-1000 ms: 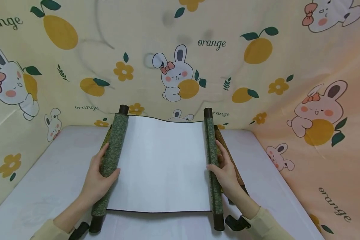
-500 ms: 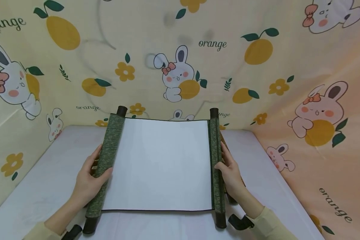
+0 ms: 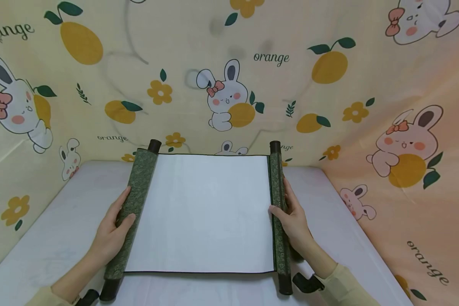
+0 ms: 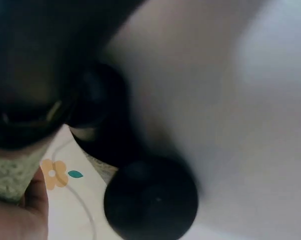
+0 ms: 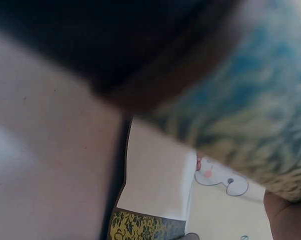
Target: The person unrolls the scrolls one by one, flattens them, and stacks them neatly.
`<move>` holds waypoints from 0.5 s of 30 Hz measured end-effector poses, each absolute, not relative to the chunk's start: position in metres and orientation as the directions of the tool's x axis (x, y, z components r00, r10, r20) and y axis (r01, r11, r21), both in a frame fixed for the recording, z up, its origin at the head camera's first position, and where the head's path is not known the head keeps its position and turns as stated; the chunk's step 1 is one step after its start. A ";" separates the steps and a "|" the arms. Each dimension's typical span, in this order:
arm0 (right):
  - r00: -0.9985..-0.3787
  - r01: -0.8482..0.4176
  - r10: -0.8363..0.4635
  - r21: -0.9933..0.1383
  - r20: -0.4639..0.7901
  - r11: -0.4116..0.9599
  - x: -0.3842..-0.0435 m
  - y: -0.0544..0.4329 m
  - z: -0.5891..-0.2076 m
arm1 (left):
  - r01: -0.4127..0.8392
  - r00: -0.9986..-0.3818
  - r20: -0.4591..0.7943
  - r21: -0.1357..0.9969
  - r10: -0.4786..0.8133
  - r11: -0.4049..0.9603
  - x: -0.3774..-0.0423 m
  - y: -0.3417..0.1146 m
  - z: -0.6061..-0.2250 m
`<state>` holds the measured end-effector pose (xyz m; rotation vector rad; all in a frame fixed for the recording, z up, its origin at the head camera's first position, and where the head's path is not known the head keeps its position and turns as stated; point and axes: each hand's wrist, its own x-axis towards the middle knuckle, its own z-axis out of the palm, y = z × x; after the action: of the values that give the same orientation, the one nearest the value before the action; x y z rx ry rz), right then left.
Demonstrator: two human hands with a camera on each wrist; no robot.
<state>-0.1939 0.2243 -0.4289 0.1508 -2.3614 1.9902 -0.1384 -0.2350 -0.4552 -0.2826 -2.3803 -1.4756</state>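
Note:
A scroll with blank white paper (image 3: pixel 202 212) is held partly unrolled in front of me. My left hand (image 3: pixel 111 233) grips its thick green left roll (image 3: pixel 135 204), thumb on the near side and fingers behind. Around the thinner green right roll (image 3: pixel 278 191) my right hand (image 3: pixel 294 221) curls, its thumb at the paper's edge. Black knobs cap both rolls. In the right wrist view a gold-and-black patterned band (image 5: pixel 140 227) borders white paper. The left wrist view has a black knob (image 4: pixel 153 202) close up, with part of the left hand (image 4: pixel 15 220) at the lower left.
The scroll is over a white tabletop (image 3: pixel 61 238). Behind stands a cream cloth backdrop (image 3: pixel 176 46) printed with rabbits and oranges. A black wrist device (image 3: pixel 307 283) is at the right wrist, and another dark knob (image 3: pixel 296 255) shows beneath the right hand.
My hands have moved apart, the left one farther to the left and the right one slightly right. More white paper is showing. The brown-gold piece behind the right roll is now covered.

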 end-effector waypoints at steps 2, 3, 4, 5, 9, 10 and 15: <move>-0.992 -0.124 -0.047 -0.969 0.116 0.212 -0.193 0.225 -0.431 | 0.346 -0.925 0.380 0.828 0.010 0.442 -0.138 -0.235 -0.456; -0.991 -0.131 -0.049 -0.964 0.123 0.232 -0.193 0.226 -0.431 | 0.350 -0.923 0.384 0.827 0.013 0.440 -0.138 -0.234 -0.457; -0.990 -0.137 -0.051 -0.959 0.128 0.249 -0.193 0.226 -0.432 | 0.352 -0.922 0.386 0.826 0.012 0.440 -0.138 -0.234 -0.458; -0.990 -0.139 -0.053 -0.958 0.130 0.249 -0.192 0.226 -0.432 | 0.351 -0.922 0.388 0.826 0.008 0.441 -0.137 -0.234 -0.458; -0.991 -0.131 -0.059 -0.969 0.121 0.211 -0.191 0.226 -0.434 | 0.343 -0.920 0.391 0.823 -0.015 0.453 -0.137 -0.234 -0.460; -0.991 -0.129 -0.059 -0.970 0.119 0.205 -0.191 0.226 -0.434 | 0.338 -0.921 0.389 0.825 -0.020 0.454 -0.137 -0.234 -0.460; -0.991 -0.127 -0.065 -0.973 0.116 0.194 -0.191 0.227 -0.434 | 0.287 -0.933 0.354 0.841 -0.064 0.459 -0.139 -0.232 -0.460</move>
<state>-0.1914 0.2268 -0.4339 0.1923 -2.3891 1.9543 -0.1390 -0.2322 -0.4604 -0.1887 -2.3777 -1.4652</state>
